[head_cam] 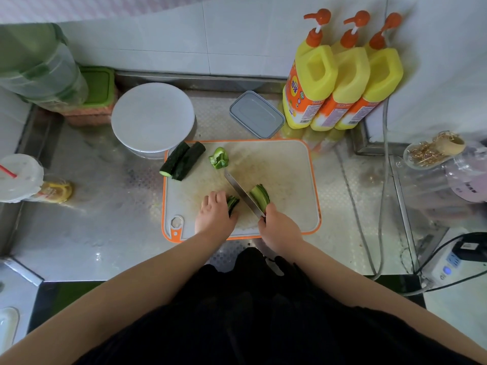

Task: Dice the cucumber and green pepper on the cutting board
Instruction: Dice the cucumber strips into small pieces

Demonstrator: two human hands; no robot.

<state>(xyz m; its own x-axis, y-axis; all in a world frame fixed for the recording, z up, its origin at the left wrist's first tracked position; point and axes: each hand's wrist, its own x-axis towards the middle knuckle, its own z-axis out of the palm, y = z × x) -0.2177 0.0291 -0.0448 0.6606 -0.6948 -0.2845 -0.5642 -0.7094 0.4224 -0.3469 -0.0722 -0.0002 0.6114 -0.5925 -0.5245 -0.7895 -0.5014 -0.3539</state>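
The job looked partly done. On the cutting board (290, 164), the left hand (214, 216) curled its fingers over a small stack of cucumber strips (233, 204), while the right hand (279, 227) gripped the handle of a knife (243, 194) whose blade lay between that stack and a second bunch of cut strips (260, 197). No dice showed yet (only lengthwise strips, as far as could be told). Two uncut cucumber pieces (183, 160) waited at the board's far left corner, and the green pepper piece (219, 158) sat just beside them, seemingly uncut. The board rested on a steel counter (105, 219) against a white tiled wall, with three yellow pump bottles (340, 83), a white round lid (152, 118) and a grey lidded box (257, 114) behind it.
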